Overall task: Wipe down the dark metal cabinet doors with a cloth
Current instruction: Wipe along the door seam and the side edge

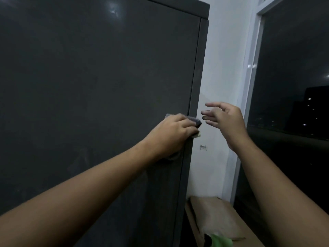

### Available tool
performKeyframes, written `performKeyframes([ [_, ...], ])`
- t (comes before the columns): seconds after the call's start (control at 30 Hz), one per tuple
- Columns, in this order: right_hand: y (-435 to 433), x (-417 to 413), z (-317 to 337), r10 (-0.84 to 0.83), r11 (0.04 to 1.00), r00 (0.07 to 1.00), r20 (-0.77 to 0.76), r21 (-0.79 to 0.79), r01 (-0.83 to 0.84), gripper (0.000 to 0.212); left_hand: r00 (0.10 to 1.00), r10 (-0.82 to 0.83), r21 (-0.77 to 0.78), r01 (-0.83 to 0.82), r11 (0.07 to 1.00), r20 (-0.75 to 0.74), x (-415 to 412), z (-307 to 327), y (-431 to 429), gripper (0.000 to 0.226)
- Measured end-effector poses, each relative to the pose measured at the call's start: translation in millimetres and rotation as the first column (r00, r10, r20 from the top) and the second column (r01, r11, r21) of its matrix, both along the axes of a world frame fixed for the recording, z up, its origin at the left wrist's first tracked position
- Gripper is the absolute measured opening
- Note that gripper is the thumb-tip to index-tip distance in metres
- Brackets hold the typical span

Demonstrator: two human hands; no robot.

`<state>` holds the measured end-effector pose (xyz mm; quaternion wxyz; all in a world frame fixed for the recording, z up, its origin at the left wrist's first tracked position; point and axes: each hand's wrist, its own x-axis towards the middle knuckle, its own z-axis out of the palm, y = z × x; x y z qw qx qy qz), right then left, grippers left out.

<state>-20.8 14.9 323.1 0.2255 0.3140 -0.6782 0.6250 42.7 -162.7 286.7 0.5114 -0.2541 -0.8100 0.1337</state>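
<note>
Cloth (193,120) is bunched under the left hand (171,133), fingers curled over it and pressing it to the right edge of the cabinet door (92,90), probably to get the seam. Right hand (225,117) floats beside it, fingers spread, holding nothing. Door looks smudgy. White wall (220,65) and dark window (292,72) to the right.

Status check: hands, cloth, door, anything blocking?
Left hand pressing cloth at cabinet door right edge. Right hand open, empty, off the door. Nothing blocking.
</note>
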Motion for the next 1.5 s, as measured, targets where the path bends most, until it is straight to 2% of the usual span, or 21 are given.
performKeyframes([
  [0.07,-3.4,2.8,4.0,-0.002,1.0,1.0,-0.03,0.005,0.002,0.029,0.999,0.04,-0.012,-0.04,0.999,0.034,7.3,4.0,-4.0,0.033],
  [0.17,-16.5,1.6,6.5,0.043,0.998,0.999,-0.022,0.045,-0.042,0.034,0.991,0.111,0.095,-0.104,0.99,-0.077,16.4,39.8,-13.7,0.035],
  [0.27,-31.9,1.0,-1.9,0.025,0.991,0.998,-0.06,0.133,-0.017,0.034,0.973,0.13,0.279,-0.073,0.958,-0.191,23.7,78.6,-21.5,0.03],
  [0.37,-43.5,0.5,-17.5,-0.056,0.986,0.989,-0.137,0.148,0.077,0.027,0.965,0.099,0.373,-0.002,0.928,-0.243,13.4,94.5,-11.2,0.025],
  [0.47,-45.1,-2.0,-33.2,-0.038,0.994,0.995,-0.094,0.097,0.047,0.025,0.978,0.048,0.328,0.021,0.944,-0.202,2.5,91.3,1.5,0.024],
  [0.57,-36.1,-9.0,-51.0,0.1,0.991,0.994,0.037,0.085,-0.102,0.023,0.994,0.008,0.257,0.022,0.966,-0.112,-1.7,72.2,6.3,0.025],
  [0.63,-24.4,-7.0,-60.4,0.228,0.969,0.963,0.144,0.066,-0.239,0.027,0.998,0.005,0.222,0.009,0.975,-0.063,-2.0,50.2,9.3,0.026],
  [0.7,-9.9,-5.1,-63.3,0.274,0.953,0.943,0.189,0.077,-0.292,0.042,1.0,0.006,0.191,-0.001,0.982,-0.025,-2.4,22.5,10.3,0.026],
  [0.73,-3.4,-6.0,-62.3,0.254,0.96,0.948,0.19,0.067,-0.271,0.044,1.0,0.009,0.174,-0.006,0.985,-0.012,-2.7,7.5,9.7,0.027],
  [0.83,5.1,-4.8,-54.7,0.188,0.981,0.973,0.134,0.029,-0.193,0.032,0.999,0.016,0.115,-0.02,0.993,0.043,0.6,-38.9,7.8,0.028],
  [0.93,-7.1,6.4,-53.1,0.113,0.991,0.993,0.041,0.067,-0.115,0.029,0.988,0.042,0.02,-0.046,0.999,0.148,7.8,-85.2,4.6,0.035],
  [1.03,-22.7,12.0,-62.1,-0.028,0.991,0.999,-0.04,0.131,0.033,0.039,0.965,0.101,-0.087,-0.082,0.993,0.243,13.1,-116.2,-3.3,0.041],
  [1.13,-28.8,10.7,-80.9,-0.061,0.971,0.996,-0.058,0.229,0.073,0.05,0.96,0.117,-0.116,-0.09,0.989,0.254,21.1,-114.8,-5.3,0.044],
  [1.2,-27.7,8.7,-92.5,-0.042,0.963,0.998,-0.054,0.264,0.055,0.053,0.981,0.111,-0.052,-0.104,0.993,0.16,25.3,-96.5,-9.0,0.043],
  [1.33,-31.8,19.8,-108.0,0.048,0.982,0.998,-0.03,0.186,-0.042,0.068,0.993,0.099,0.238,-0.083,0.968,-0.059,26.8,-57.8,-25.5,0.035],
  [1.4,-39.2,31.9,-116.6,-0.086,0.954,0.983,-0.161,0.27,0.128,0.082,0.988,0.112,0.338,-0.069,0.939,-0.108,25.1,-55.8,-25.5,0.035],
  [1.43,-43.7,38.9,-122.9,-0.164,0.889,0.939,-0.301,0.368,0.273,0.092,0.988,0.104,0.359,-0.058,0.932,-0.11,24.6,-58.5,-23.8,0.035],
  [1.5,-54.4,49.5,-137.8,-0.172,0.738,0.834,-0.524,0.492,0.462,0.112,0.994,0.083,0.353,-0.052,0.934,-0.075,27.9,-64.2,-20.9,0.038],
])
